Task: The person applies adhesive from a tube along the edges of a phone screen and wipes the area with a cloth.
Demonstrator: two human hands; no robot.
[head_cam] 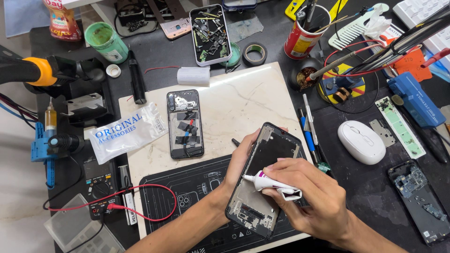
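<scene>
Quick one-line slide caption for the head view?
Left hand steadies a black phone frame while right hand squeezes a small white glue tube along it.

The scene is lit brightly and evenly from above. Soft, short shadows are cast beneath the right hand [311,197] and the phone frame [263,180]. Mild glare is seen on the pale marble slab [243,103] and the white mouse [361,142]. The centre is rendered sharply; slight bending is noticed towards the edges of the desk [159,51].
</scene>
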